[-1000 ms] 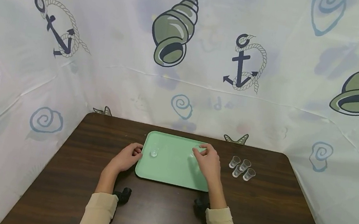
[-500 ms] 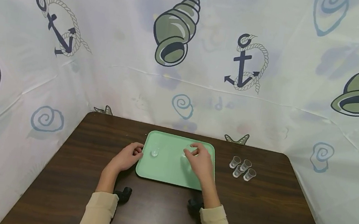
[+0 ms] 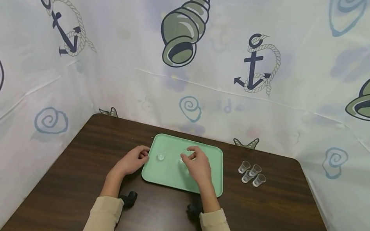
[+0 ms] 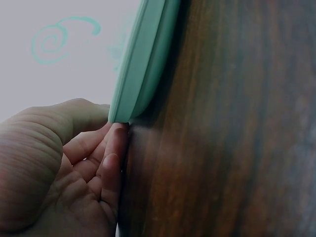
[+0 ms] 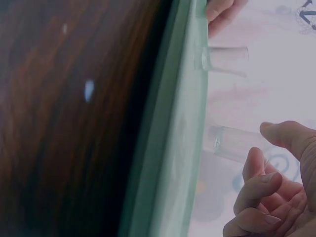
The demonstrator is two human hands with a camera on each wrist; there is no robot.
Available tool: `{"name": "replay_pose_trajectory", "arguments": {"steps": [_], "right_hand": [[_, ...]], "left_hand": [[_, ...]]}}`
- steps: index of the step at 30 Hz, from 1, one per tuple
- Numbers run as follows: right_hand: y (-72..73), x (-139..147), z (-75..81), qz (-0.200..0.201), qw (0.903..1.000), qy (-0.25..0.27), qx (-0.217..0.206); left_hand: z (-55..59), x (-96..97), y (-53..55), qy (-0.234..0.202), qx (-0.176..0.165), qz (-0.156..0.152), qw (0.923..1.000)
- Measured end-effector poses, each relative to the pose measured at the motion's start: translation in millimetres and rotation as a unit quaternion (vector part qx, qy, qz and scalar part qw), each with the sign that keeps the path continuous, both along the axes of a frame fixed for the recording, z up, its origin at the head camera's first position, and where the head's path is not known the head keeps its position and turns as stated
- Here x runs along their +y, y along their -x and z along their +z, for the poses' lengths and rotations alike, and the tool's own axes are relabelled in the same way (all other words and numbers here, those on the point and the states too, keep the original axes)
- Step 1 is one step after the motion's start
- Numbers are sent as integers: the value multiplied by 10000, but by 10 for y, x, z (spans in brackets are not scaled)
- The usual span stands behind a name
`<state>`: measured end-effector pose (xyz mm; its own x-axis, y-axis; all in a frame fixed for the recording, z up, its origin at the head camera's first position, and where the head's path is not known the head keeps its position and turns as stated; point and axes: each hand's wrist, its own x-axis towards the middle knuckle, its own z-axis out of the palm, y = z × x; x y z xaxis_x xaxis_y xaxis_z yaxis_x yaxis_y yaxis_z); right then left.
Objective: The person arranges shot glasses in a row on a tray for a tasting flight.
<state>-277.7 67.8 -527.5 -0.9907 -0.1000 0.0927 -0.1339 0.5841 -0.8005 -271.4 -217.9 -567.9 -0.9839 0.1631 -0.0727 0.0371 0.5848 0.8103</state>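
A pale green tray lies on the dark wooden table. My left hand is at the tray's left edge; the left wrist view shows thumb and fingers pinching the rim. Near that side, a small clear cup stands upright on the tray. My right hand is over the tray's middle. Between its thumb and fingers it holds a second clear cup upright by the upper part, its base close to the tray surface in the right wrist view. The fingers mostly hide this cup in the head view.
Several more clear cups stand in a cluster on the table to the right of the tray. A printed cloth with shells and anchors hangs behind and beside the table.
My right hand has moved left across the tray with the clear cup, from its right side to its middle. My left hand has stayed at the left edge.
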Motion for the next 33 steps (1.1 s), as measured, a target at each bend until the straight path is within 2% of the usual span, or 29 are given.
{"name": "replay_pose_trajectory", "arguments": {"steps": [9,20,33], "right_hand": [[-12,-76,23,159,9996,-127,-202],[-3,-223,30,684,9965,-374,-313],[22,-283,28,738,9958,-444,-295]], "left_hand": [[-12,-14,-9,16,-34,11,10000],[10,-27,-8,-6,-1,32,10000],[18,-7,-13,-15,-30,5,10000]]}}
